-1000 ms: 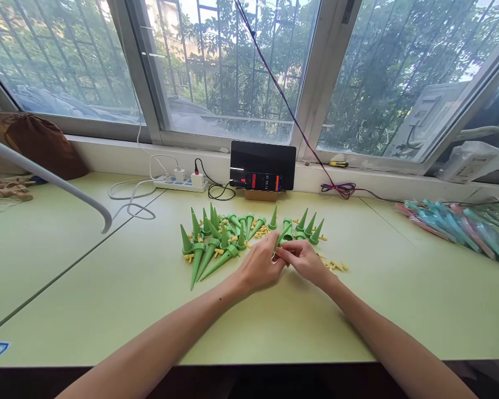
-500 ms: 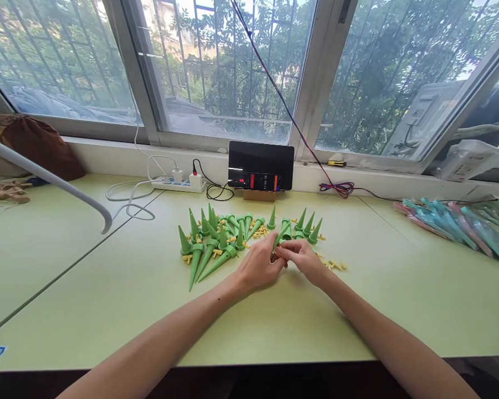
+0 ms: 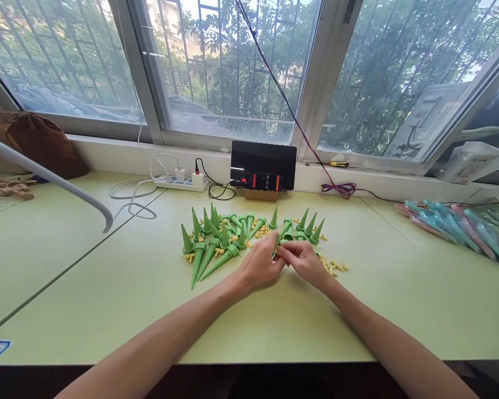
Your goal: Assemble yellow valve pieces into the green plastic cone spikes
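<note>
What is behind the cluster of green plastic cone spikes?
A black rectangular screen leans on the window ledge, a dark phone propped before it on a brown block; a white power strip lies leftward. The screen hides the wall behind it.

Pinching a smooth, faintly glossy green plastic cone spike (image 3: 279, 239). Sitting amid more loose green plastic cone spikes (image 3: 210, 252) of the same finish and small matt yellow plastic pegs (image 3: 335, 267). Resting on a smooth, softly shining pale green laminate tabletop (image 3: 108, 288). Facing a glossy black glass-fronted screen (image 3: 263, 160) on a dull brown cardboard-like block (image 3: 261, 195). Being flanked by a matt brown cloth bag (image 3: 45, 147) and crinkly, gleaming clear plastic packets (image 3: 453, 227).
</note>
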The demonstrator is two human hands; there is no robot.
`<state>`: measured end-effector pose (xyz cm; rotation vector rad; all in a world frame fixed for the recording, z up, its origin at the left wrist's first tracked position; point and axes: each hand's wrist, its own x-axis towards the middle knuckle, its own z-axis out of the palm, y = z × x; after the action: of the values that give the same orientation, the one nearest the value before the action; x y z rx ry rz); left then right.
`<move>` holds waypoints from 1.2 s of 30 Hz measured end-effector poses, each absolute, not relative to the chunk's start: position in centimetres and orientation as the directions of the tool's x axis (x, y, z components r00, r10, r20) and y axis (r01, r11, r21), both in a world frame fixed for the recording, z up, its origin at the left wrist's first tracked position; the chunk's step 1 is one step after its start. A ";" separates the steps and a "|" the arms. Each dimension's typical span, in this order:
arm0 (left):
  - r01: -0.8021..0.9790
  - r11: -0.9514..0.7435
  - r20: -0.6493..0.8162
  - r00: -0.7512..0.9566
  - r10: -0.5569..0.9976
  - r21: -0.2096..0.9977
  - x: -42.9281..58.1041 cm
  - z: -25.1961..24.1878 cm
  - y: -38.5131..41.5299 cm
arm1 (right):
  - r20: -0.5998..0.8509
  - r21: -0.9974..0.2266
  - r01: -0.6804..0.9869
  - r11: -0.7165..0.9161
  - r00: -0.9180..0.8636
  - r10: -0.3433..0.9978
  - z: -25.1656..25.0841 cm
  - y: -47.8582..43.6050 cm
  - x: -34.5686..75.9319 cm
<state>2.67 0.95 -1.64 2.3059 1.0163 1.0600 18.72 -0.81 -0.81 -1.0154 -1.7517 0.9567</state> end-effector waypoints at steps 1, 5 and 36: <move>0.449 -0.655 0.481 0.448 0.754 0.609 2.7 -1.7 1.0 | 0.317 -0.880 0.267 0.392 -0.281 0.906 -0.8 -0.9 18.7; 0.453 -0.651 0.471 0.453 0.757 0.610 2.6 -1.7 1.0 | 0.339 -0.853 0.318 0.415 -0.268 0.902 -0.8 -1.1 18.5; 0.379 -0.583 0.433 0.411 0.802 0.719 2.7 -1.6 1.5 | 0.371 -0.860 0.333 0.386 -0.111 0.922 -1.3 -0.2 18.6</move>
<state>2.69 1.47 -1.57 2.1498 1.0007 1.0696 18.56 -0.21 -1.35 -1.1256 -1.6567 0.7462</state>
